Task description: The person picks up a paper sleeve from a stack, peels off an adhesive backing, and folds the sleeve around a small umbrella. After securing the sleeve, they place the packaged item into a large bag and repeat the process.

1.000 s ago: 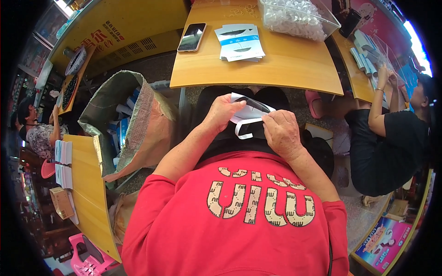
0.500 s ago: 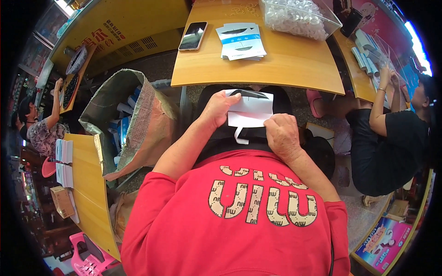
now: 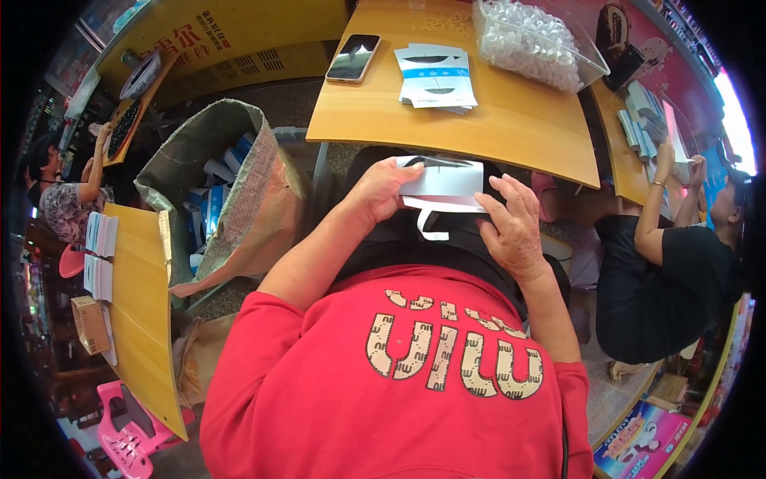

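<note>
My left hand (image 3: 381, 190) grips the left side of a folded white printed card (image 3: 447, 182), its thumb on top near a dark umbrella-like picture. From the card's lower edge hangs a curled white strip (image 3: 431, 227). My right hand (image 3: 511, 219) is at the card's right edge with its fingers apart; a fingertip seems to touch the lower right corner. Both hands are above my lap, just in front of the table (image 3: 455, 136). A loose stack of similar cards (image 3: 436, 77), with a blue band across it, lies on the tabletop.
A phone (image 3: 353, 58) and a clear bin of whitish translucent pieces (image 3: 531, 44) sit on the table. To the left stands an open woven sack (image 3: 275, 188) holding blue-and-white pieces. A co-worker (image 3: 674, 271) sits at right, another person (image 3: 68, 188) at far left. A pink chair (image 3: 128, 435) is lower left.
My right hand has gone from a closed grip on the card's lower right to spread fingers at its edge. The card's lower flap now looks folded up closer. The view has shifted slightly.
</note>
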Tool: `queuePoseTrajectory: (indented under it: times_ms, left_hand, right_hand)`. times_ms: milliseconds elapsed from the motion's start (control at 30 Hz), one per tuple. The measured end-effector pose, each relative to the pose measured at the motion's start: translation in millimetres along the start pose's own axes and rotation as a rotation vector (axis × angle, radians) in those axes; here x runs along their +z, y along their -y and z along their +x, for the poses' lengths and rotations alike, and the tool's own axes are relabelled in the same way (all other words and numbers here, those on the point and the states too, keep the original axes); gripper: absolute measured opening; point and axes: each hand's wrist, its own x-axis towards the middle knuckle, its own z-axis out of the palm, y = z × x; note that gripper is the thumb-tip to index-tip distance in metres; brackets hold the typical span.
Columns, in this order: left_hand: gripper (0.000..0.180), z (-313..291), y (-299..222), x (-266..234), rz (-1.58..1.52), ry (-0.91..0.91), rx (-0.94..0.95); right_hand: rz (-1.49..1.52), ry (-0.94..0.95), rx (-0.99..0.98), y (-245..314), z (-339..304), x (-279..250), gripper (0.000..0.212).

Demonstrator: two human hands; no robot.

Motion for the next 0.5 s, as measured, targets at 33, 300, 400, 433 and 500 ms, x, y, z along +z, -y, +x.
queuePoseTrajectory:
  times_ms: [33,300,400,433,500]
  left_hand:
    - [0.02,-1.1,-1.7,-0.4,-0.027,0.047,-0.046]
    - [0.031,-21.5,-5.4,16.9,-0.056,0.288,-0.137]
    - [0.028,-23.0,-1.5,25.6,0.075,0.236,0.059]
    - [0.027,-19.2,2.7,24.9,0.157,0.216,0.123]
    - [0.023,-13.0,9.5,24.4,0.315,0.215,0.205]
  right_hand:
    - [0.03,-0.051,-0.019,-3.9,-0.9,2.3,0.029]
    - [0.297,0.065,-0.185,-1.1,14.2,-23.5,0.011]
    - [0.393,0.003,-0.056,-2.2,13.4,-16.8,0.011]
    - [0.471,-0.035,0.061,-3.2,10.7,-11.2,0.011]
    - [0.479,-0.119,0.097,-6.4,3.7,2.0,0.011]
